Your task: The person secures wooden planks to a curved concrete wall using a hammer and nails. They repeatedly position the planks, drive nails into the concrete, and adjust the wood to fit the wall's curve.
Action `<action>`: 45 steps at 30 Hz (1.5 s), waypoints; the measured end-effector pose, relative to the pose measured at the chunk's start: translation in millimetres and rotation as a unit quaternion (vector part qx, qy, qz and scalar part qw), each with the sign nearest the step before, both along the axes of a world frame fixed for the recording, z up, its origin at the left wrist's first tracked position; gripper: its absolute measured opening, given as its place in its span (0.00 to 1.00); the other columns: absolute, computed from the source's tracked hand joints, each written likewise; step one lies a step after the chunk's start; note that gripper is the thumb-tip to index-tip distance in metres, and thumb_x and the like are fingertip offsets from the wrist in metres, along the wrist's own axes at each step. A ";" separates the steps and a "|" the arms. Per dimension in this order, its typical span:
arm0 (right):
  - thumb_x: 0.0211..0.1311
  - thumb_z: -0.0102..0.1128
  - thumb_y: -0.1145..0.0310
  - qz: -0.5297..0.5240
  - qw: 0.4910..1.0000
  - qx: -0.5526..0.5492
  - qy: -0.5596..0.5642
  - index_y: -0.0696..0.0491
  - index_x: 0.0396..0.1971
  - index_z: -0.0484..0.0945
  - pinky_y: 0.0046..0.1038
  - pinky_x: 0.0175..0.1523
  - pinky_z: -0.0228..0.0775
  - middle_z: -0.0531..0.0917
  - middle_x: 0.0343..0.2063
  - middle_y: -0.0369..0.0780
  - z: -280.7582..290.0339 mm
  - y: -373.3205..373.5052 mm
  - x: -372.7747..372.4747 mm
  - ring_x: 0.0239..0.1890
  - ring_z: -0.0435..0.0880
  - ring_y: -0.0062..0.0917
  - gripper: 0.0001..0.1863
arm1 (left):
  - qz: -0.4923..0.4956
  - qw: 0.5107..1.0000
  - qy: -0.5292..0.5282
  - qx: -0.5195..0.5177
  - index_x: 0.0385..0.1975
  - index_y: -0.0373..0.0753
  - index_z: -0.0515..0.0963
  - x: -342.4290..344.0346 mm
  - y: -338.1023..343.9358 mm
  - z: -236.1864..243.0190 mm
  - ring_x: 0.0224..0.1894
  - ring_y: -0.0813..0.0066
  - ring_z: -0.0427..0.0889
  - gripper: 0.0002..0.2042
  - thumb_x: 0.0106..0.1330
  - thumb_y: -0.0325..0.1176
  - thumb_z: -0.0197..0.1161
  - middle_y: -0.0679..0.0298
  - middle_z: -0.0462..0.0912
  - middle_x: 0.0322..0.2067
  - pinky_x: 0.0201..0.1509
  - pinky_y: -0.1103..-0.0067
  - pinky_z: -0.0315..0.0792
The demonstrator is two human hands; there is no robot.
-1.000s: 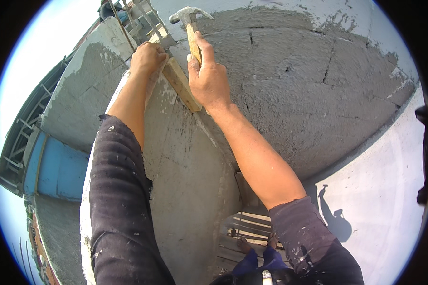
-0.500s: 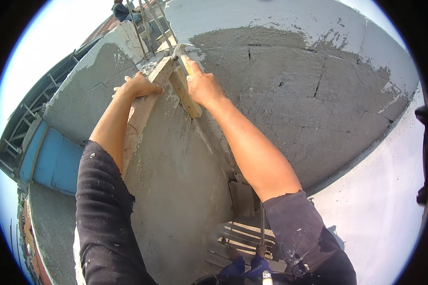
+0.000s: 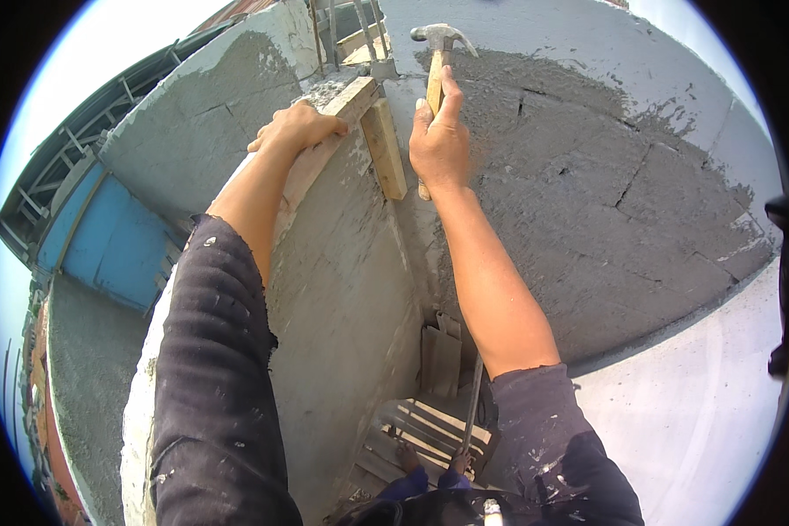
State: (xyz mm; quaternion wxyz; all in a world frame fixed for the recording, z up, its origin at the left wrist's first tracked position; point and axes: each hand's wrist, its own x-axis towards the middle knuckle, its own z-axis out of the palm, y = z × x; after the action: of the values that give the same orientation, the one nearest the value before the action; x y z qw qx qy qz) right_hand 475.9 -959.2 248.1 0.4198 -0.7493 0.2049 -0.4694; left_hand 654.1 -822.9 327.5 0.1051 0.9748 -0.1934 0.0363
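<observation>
My right hand [image 3: 440, 149] is closed round the wooden handle of a claw hammer [image 3: 436, 83], index finger stretched along it. The steel head is raised, apart from the wood. My left hand [image 3: 298, 127] lies across a long wooden board [image 3: 357, 98] on the top edge of the plastered wall [image 3: 342, 272], thumb on the near side and fingers over the far side. A short wooden block [image 3: 383, 149] stands against the board's far end, slanting down the wall face. The hammer is right of this block and above it.
A rough, freshly plastered block wall [image 3: 570, 175] curves along the right. Steel rods [image 3: 362, 31] rise behind the board's end. At far left is a blue panel [image 3: 110, 237] under roof framing. Far below, my feet stand on wooden slats [image 3: 430, 421] near grey sheets [image 3: 441, 355].
The hammer has lifted away from the board's end, up and to the right, with my right hand. My left hand stays on the board, and the whole view has shifted.
</observation>
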 end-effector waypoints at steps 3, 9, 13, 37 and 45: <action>0.79 0.53 0.58 0.015 0.984 -0.123 0.126 0.39 0.80 0.54 0.54 0.46 0.84 0.90 0.39 0.55 2.3 -1.9 -5.4 0.42 0.91 0.54 0.35 | 0.010 1.000 0.006 0.013 0.64 0.47 0.82 -3.1 -0.3 2.3 0.69 0.44 0.77 0.41 0.46 0.59 0.76 0.52 0.83 0.63 0.70 0.34 0.58; 0.79 0.54 0.56 -0.076 0.951 -0.068 -0.293 0.42 0.79 0.49 0.53 0.39 0.82 0.88 0.35 0.55 -3.5 10.3 -8.5 0.38 0.90 0.53 0.36 | 0.000 1.000 0.008 -0.004 0.61 0.48 0.84 -1.3 1.3 0.1 0.69 0.45 0.77 0.39 0.46 0.58 0.76 0.54 0.83 0.62 0.68 0.37 0.60; 0.80 0.53 0.58 0.051 0.971 -0.065 0.223 0.41 0.80 0.42 0.53 0.40 0.82 0.89 0.36 0.53 -17.9 10.2 2.1 0.37 0.91 0.53 0.39 | -0.002 1.000 0.013 0.009 0.60 0.48 0.85 0.8 1.2 0.8 0.68 0.45 0.77 0.38 0.46 0.59 0.75 0.54 0.83 0.62 0.68 0.38 0.61; 0.79 0.52 0.59 -0.011 0.993 -0.100 0.057 0.52 0.77 0.54 0.55 0.46 0.80 0.88 0.36 0.59 -21.4 21.0 3.1 0.41 0.89 0.59 0.33 | 0.034 0.999 -0.009 0.013 0.62 0.49 0.83 -30.0 4.2 10.1 0.68 0.42 0.77 0.40 0.46 0.60 0.74 0.52 0.82 0.64 0.69 0.34 0.60; 0.79 0.52 0.59 0.003 0.975 -0.124 0.184 0.52 0.76 0.55 0.56 0.47 0.79 0.87 0.36 0.62 -32.3 22.5 8.2 0.41 0.89 0.60 0.32 | 0.010 1.000 0.026 0.010 0.66 0.46 0.81 -28.7 6.6 12.3 0.72 0.24 0.64 0.42 0.49 0.59 0.74 0.42 0.72 0.70 0.72 0.29 0.51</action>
State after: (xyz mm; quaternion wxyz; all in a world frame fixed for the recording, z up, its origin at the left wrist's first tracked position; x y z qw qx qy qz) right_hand 484.1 -936.6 215.8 0.2799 -0.8696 0.2167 -0.3441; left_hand 625.4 -816.3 339.8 0.1005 0.9782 -0.1816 0.0098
